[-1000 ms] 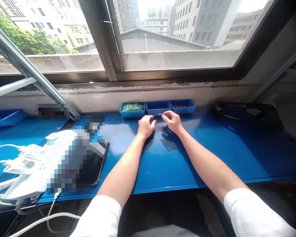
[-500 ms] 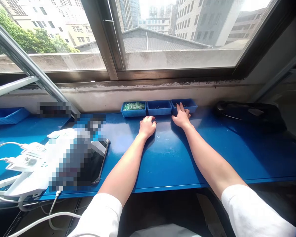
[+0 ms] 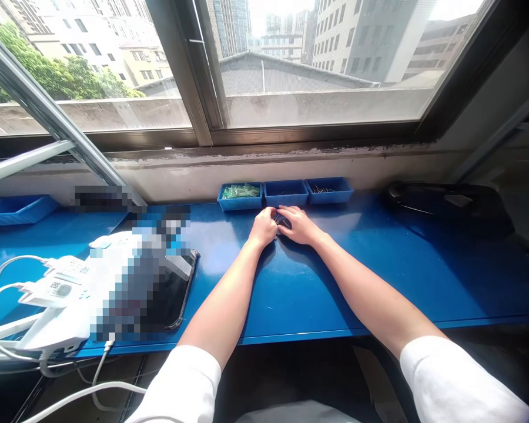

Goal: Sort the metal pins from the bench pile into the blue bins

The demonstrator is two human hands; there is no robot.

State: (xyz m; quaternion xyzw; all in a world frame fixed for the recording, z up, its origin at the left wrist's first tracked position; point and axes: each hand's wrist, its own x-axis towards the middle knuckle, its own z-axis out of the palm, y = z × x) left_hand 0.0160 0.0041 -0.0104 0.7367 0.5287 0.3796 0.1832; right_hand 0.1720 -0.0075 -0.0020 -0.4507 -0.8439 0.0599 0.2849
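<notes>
My left hand (image 3: 263, 227) is closed with its fingertips pinched together, just above the blue table in front of the bins. My right hand (image 3: 298, 225) meets it from the right, fingers curled and thumb near the left fingertips. Whatever small dark thing sits between them is too small and too hidden to name. Just behind the hands, three blue bins stand side by side. Green pieces fill the left bin (image 3: 240, 203). The middle bin (image 3: 285, 200) holds a few thin dark pieces, and thin metallic pieces lie in the right bin (image 3: 330, 196).
To the left lie a phone (image 3: 181, 294) and a white power strip (image 3: 66, 317) with plugs and cables. A metal frame bar (image 3: 62, 117) slants across the far left, near another blue bin (image 3: 24, 211). A black bag-like object (image 3: 449, 208) rests at the right.
My right hand has left the right bin and come left and nearer, up to my left hand. My left hand stays at about the same place, fingers still closed.
</notes>
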